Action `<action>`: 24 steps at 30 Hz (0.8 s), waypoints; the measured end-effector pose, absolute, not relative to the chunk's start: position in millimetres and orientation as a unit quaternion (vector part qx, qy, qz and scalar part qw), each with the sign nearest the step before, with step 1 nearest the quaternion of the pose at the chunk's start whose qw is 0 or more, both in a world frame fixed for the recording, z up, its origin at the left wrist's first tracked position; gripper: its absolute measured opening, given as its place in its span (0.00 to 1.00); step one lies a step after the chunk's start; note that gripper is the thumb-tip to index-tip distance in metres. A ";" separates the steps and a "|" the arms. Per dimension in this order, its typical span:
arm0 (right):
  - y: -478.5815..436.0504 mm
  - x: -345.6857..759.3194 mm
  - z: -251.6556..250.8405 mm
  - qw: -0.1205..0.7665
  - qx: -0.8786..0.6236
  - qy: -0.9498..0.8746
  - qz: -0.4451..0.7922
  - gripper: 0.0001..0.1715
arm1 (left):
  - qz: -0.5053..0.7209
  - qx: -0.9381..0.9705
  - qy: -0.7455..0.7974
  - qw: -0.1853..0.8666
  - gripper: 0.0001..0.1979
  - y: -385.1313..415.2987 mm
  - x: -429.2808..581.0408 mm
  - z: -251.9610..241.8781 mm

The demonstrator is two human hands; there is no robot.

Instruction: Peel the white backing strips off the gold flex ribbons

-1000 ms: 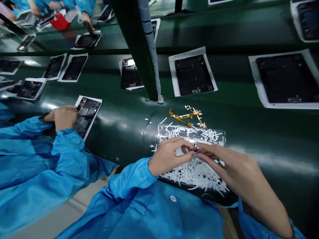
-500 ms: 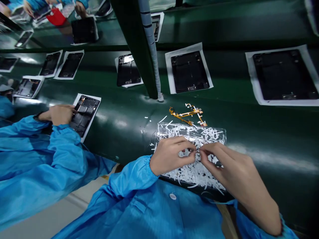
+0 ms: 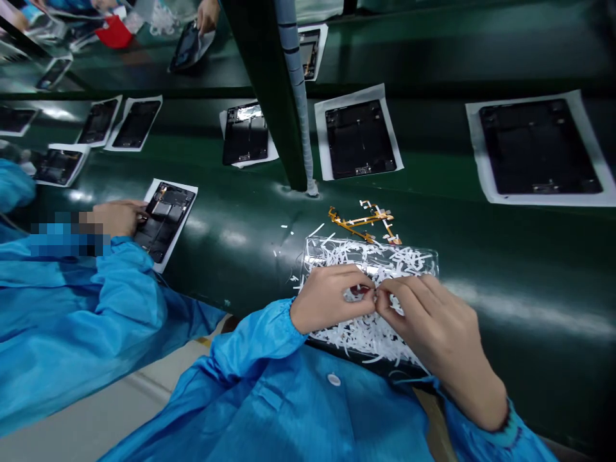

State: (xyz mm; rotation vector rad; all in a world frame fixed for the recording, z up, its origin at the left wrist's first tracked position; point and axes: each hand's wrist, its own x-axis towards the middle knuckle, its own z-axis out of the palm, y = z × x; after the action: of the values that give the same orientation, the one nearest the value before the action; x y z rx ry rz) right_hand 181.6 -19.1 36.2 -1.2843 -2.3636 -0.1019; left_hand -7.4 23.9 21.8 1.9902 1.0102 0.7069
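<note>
Nearest the body, the left hand [image 3: 327, 298] and right hand [image 3: 433, 327] meet fingertip to fingertip over a clear tray [image 3: 310, 247]. Both are pinched shut on one small piece [image 3: 373, 294], which is too tiny to identify. It hangs just above the white strips [image 3: 366, 333] that fill the tray and spill over its near edge, with a few scattered on the green counter [image 3: 505, 256] to the left.

Judging by that heap, a good many strips have already been pulled off and dropped, and the piece between the fingers looks to be mid-handling.

Just beyond the tray lies a small cluster of orange flex cables [image 3: 360, 221], untouched and apart from both hands, some with white tabs on them.

Off to the left, a co-worker's hand [image 3: 115, 217] rests on an open device frame [image 3: 163, 218] on a white sheet. Farther back, past a green post [image 3: 269, 96], dark panels [image 3: 359, 138] sit on white sheets in a row.
</note>
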 end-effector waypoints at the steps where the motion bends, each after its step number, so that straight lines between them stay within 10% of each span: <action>1: -19.8 180.4 34.4 0.228 -0.465 -0.854 -0.048 0.09 | 0.274 0.767 0.401 0.419 0.05 24.8 -7.5 20.6; 6: -23.9 174.9 25.1 0.237 -0.462 -0.850 -0.088 0.10 | 0.245 0.695 0.439 0.514 0.05 30.3 -6.3 15.1; 19: -19.3 181.8 25.8 0.229 -0.485 -0.844 -0.032 0.07 | 0.229 0.865 0.415 0.166 0.08 18.0 -5.2 17.1; 24: -16.8 180.0 22.0 0.203 -0.477 -0.852 -0.076 0.04 | 0.237 0.851 0.415 0.217 0.07 20.4 -6.0 16.8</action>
State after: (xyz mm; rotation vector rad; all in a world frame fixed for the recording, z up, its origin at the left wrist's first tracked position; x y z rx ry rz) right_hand 180.0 -16.8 22.0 -1.3319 -2.3765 -0.2107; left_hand -6.0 20.4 16.8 2.3565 1.1497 0.6577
